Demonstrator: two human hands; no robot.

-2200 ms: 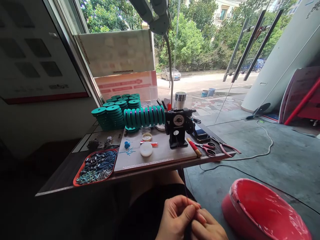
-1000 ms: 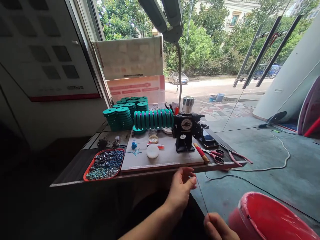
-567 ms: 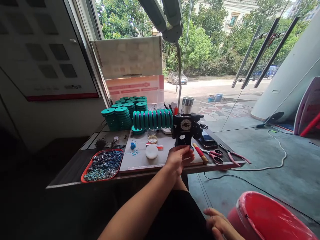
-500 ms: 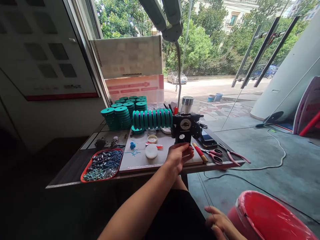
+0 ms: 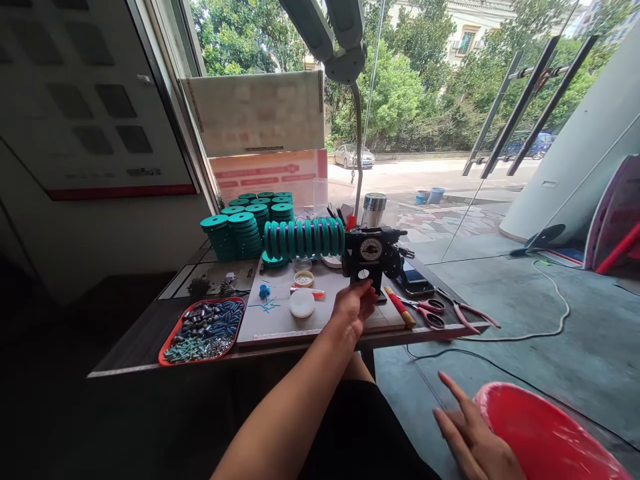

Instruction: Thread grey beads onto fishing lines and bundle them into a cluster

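Left hand hovering curled by winder, hold unclear
Right hand hanging open, I'm judging thread light, slippery: pinch mid-span.

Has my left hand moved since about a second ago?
Yes, toward the black machine: your left hand was lower, by the table's front edge; now it is just in front of the machine's base.

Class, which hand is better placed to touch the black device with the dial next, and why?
Probably the left hand: it appears in front of the black device, while the right hand is lower, near the red bucket.
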